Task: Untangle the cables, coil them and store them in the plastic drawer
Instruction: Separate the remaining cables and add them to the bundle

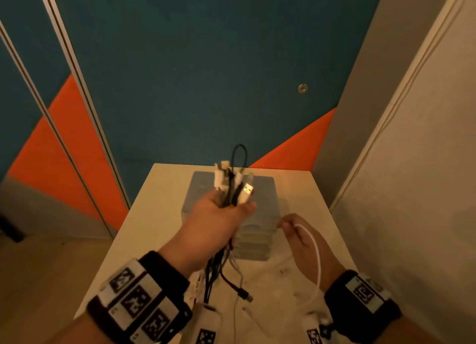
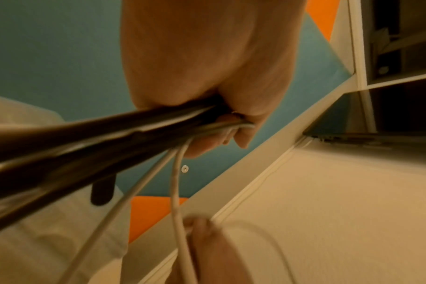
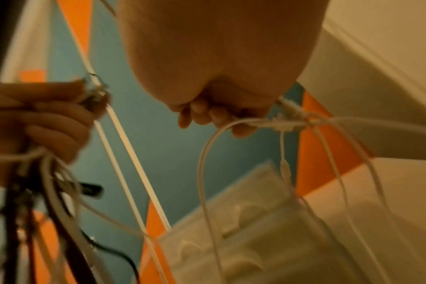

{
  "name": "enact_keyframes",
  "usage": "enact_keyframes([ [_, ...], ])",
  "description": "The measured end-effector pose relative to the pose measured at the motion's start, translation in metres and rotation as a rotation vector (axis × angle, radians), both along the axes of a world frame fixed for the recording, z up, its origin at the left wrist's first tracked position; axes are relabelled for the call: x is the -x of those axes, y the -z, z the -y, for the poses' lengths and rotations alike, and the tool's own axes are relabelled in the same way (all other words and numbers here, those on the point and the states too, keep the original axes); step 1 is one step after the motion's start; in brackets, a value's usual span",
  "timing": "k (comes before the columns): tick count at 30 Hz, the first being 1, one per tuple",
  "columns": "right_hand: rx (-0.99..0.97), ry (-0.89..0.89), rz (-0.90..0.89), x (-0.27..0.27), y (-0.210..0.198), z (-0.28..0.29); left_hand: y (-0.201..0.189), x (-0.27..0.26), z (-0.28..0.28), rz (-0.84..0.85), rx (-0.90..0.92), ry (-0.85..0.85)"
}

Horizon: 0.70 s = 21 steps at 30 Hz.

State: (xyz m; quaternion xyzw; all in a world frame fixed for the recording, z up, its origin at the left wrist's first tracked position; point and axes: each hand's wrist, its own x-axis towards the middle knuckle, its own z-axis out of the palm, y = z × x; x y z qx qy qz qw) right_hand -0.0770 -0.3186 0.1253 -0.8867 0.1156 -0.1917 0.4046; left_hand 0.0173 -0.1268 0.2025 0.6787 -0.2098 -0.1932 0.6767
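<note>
- Gripping a mixed bundle of cables [image 1: 230, 186] in a closed fist, the left hand [image 1: 219, 224] is raised above the table [image 1: 159, 215]; white and black plugs, one a USB-A connector [image 1: 247, 189], stick up past the thumb, and a black loop rises above them.
- The head view alone shows the loose ends hanging under that fist to the tabletop, where a dark plug [image 1: 244, 295] lies.
- The right hand [image 1: 300, 238] sits lower and to the right, fingers curled round a single white cable [image 1: 317, 256] that runs back along its wrist.
- The right wrist view adds what the head view hides: the white cable [image 3: 207, 153] drops in a loop from the curled fingertips [image 3: 200, 113], and thin white leads with small connectors branch off at the thumb side.
- The left wrist view shows the black cables [image 2: 85, 146] blurred, leaving the fist [image 2: 207, 67] together with two white strands [image 2: 175, 182] that run down toward the right hand [image 2: 207, 249].
- The plastic drawer unit [image 1: 260, 189], translucent and stacked, stands on the table behind both hands, its drawers closed; the right wrist view shows its ribbed front [image 3: 243, 221] from below.
</note>
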Motion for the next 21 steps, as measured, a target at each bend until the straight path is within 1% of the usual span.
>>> enact_keyframes([
  [2, 0.078, -0.042, 0.06, -0.007, -0.023, -0.012, 0.006, 0.012, 0.01, 0.033, -0.081, 0.058],
  [4, 0.129, -0.073, 0.056, -0.013, -0.035, -0.018, 0.01, 0.021, 0.019, 0.021, -0.075, 0.089],
  [5, 0.12, -0.105, 0.053, -0.015, -0.039, -0.021, 0.011, 0.025, 0.023, 0.028, -0.068, 0.089],
  [7, 0.045, -0.192, 0.115, -0.017, -0.043, -0.026, 0.012, 0.029, 0.028, 0.046, -0.061, 0.08],
  [9, 0.036, -0.228, 0.139, -0.016, -0.045, -0.03, 0.013, 0.03, 0.029, 0.065, -0.041, 0.048],
  [11, 0.066, -0.231, 0.152, -0.016, -0.041, -0.031, 0.014, 0.028, 0.029, 0.095, -0.023, 0.0],
  [15, 0.009, -0.22, 0.189, -0.016, -0.032, -0.029, 0.018, 0.03, 0.029, 0.139, 0.004, -0.041],
  [17, -0.013, -0.258, 0.186, -0.018, -0.033, -0.03, 0.018, 0.03, 0.03, 0.139, 0.012, -0.066],
  [19, 0.006, -0.294, 0.117, -0.02, -0.028, -0.028, 0.013, 0.028, 0.03, 0.109, 0.061, -0.073],
  [21, 0.059, -0.257, 0.032, -0.02, -0.012, -0.02, 0.004, 0.024, 0.027, 0.094, 0.111, -0.069],
])
